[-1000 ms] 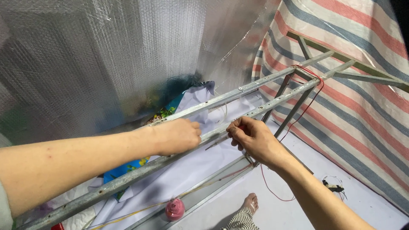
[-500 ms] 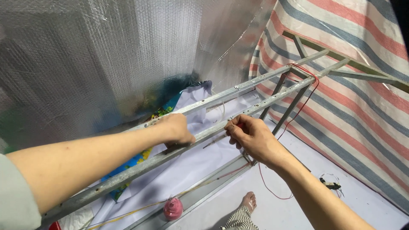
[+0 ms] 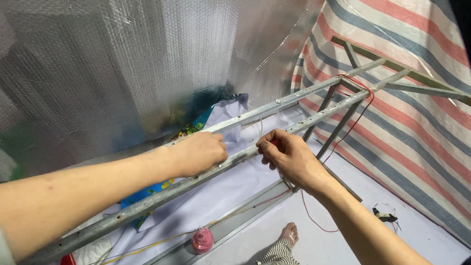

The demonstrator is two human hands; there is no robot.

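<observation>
metal rail [image 3: 314,118] runs beneath both hands [image 3: 201,153].

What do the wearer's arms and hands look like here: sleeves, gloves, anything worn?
Both forearms are bare, with no gloves, watch, rings or bands visible on the left hand or the right hand. A sliver of pale grey-green sleeve shows at the lower left edge, by the left upper arm. The right arm shows no sleeve up to the frame edge. No markings can be made out.
</observation>
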